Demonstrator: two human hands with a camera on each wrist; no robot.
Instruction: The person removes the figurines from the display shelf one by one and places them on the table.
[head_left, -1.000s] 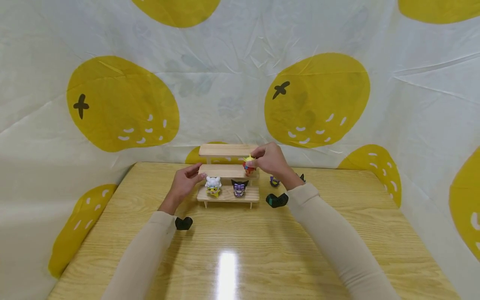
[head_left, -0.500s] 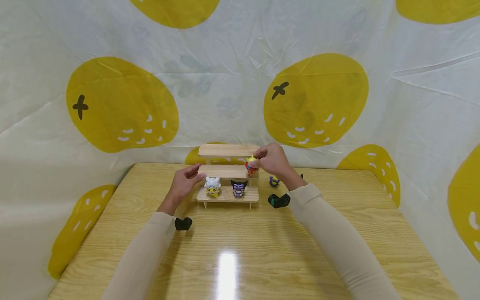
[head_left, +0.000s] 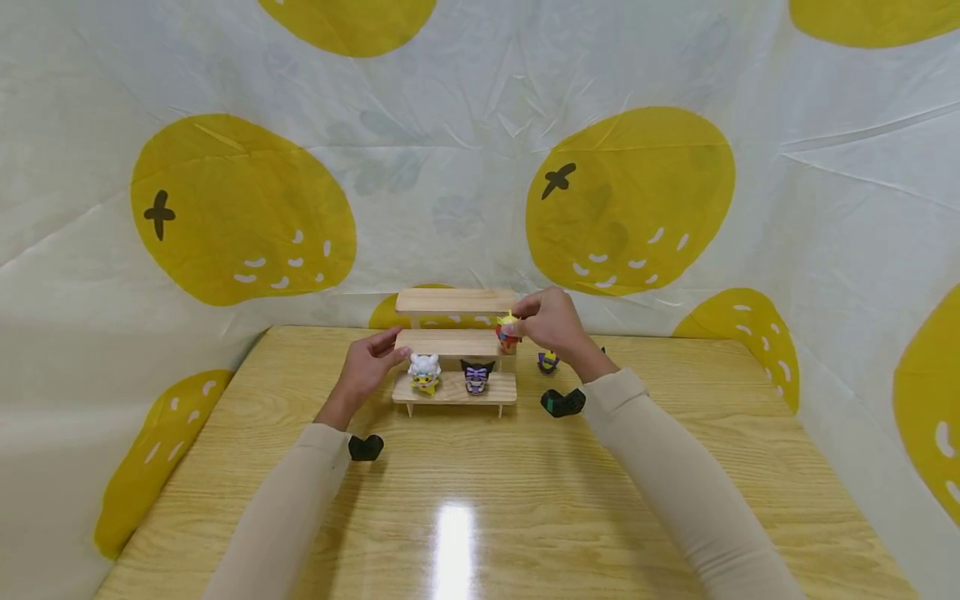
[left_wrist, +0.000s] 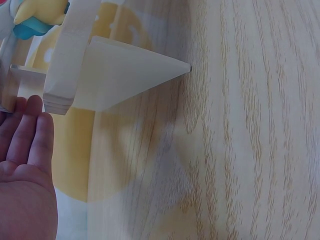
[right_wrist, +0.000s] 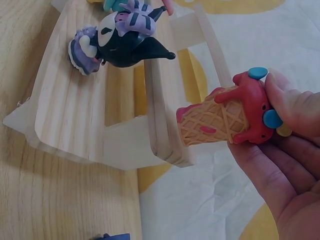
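A three-tier wooden display shelf (head_left: 450,342) stands at the back of the table. At the left end of its middle tier, my left hand (head_left: 365,365) grips the board between thumb and index finger; its other fingers (left_wrist: 41,137) are straight in the left wrist view. My right hand (head_left: 553,322) pinches a red-topped ice-cream-cone figurine (right_wrist: 220,112) with blue knobs and a yellow top, upright at the middle tier's right end. Its cone base meets or overlaps the board edge. On the bottom tier sit a white-and-yellow figurine (head_left: 424,374) and a black-and-purple figurine (head_left: 477,377).
Right of the shelf, a purple-and-yellow figurine (head_left: 548,362) stands on the wooden table (head_left: 600,517). Part of a dark object (head_left: 603,352) shows behind my right wrist. A fabric backdrop (head_left: 450,192) with yellow fruit prints hangs close behind the shelf.
My right hand has shifted slightly right with the ice-cream-cone figurine, toward the end of the middle tier. My left hand keeps its place on the shelf.
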